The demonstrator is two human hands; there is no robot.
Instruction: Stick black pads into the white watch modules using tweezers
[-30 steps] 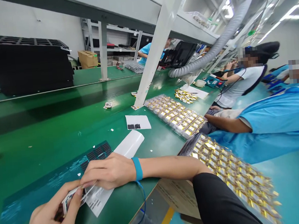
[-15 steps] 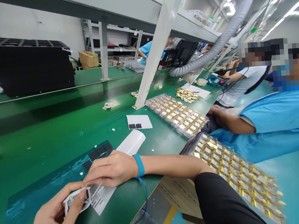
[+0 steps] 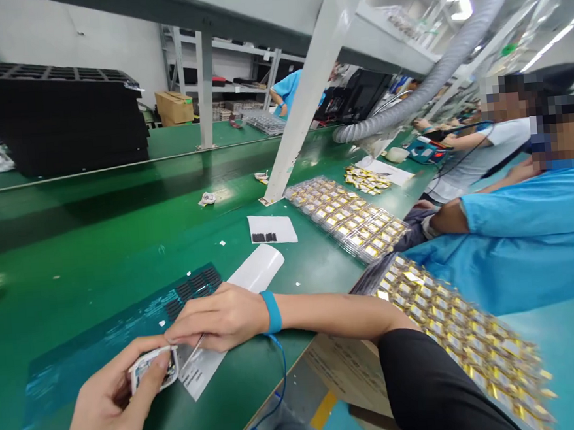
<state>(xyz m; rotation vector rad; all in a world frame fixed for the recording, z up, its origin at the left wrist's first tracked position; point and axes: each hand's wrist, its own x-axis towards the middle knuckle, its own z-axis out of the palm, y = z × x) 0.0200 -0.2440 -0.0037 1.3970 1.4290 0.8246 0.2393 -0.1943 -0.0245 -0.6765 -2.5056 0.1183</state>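
left hand (image 3: 108,398) has the white-rimmed casing (image 3: 141,366), thumb laid across the inner parts, fingers wrapped behind, open side tilted up toward the camera, just above the near part of the bench. right hand (image 3: 220,321) comes in from the other side, fingers bent together, fingertips right up at the casing's upper corner! a thin pale tool (image 3: 193,354) slants out below that palm, but whether the fingers pinch it is hidden, so i can't tell how firmly that hand is closed.

it looks like fine work at the corner, and the left grip matters most: firm at the rim, light with the thumb over those small inner parts. fingertips close together, right wrist low and steady, small pressure rather than a shove; a slip here could scrape the inside.

and the textures! smooth, rounded white rim around a crowded interior, too small to make out piece by piece. beneath the work, slick see-through blue film (image 3: 86,366), rippled with glare, carrying rows of dark ribbed pieces (image 3: 196,283). beside it, glossy white paper (image 3: 258,266) curls up at its far end, print at the near one. farther off, a flat white card (image 3: 283,228) bears short black strips. all on a shiny green bench top (image 3: 146,244), with a soft band of blue wrist strap (image 3: 271,311) trailing its cord (image 3: 283,359).
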